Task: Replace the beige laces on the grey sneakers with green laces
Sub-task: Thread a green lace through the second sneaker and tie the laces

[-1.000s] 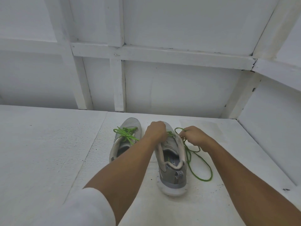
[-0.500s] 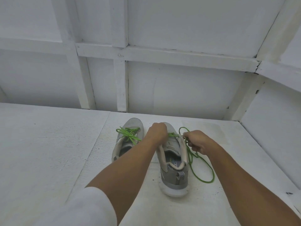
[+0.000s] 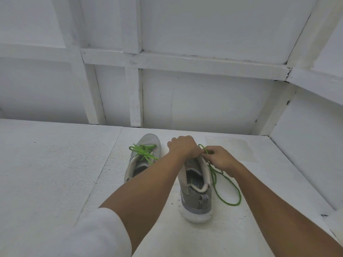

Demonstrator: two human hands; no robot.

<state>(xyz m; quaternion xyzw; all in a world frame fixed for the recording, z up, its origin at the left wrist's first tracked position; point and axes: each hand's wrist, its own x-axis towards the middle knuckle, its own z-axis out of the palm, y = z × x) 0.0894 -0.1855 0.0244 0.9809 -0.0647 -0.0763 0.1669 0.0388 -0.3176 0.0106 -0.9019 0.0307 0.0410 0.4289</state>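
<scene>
Two grey sneakers stand side by side on the white surface (image 3: 55, 164), toes pointing to 12 o'clock. There are two green laces, one on each shoe, and two bare hands at work. The laced sneaker (image 3: 150, 140), at 9 o'clock of the hands, carries the tied green lace (image 3: 143, 153), knotted in a bow over its tongue, and no hand touches it. The open sneaker (image 3: 194, 199) stands nearer, its heel toward 6 o'clock. The left hand (image 3: 182, 147) is clenched down over the front of this shoe and grips its upper; what lies under the fingers is hidden. Just beside it at 3 o'clock, touching it, the right hand (image 3: 220, 158) pinches the loose green lace (image 3: 231, 204) between thumb and fingertips at the shoe's right rim. From that pinch a small loop of lace rises toward 11 o'clock. The rest trails out toward 5 o'clock, passes under the right hand and lies in a long slack loop on the surface beside the shoe's heel. A white sleeve (image 3: 92, 236) covers the left upper arm at 7 o'clock.
</scene>
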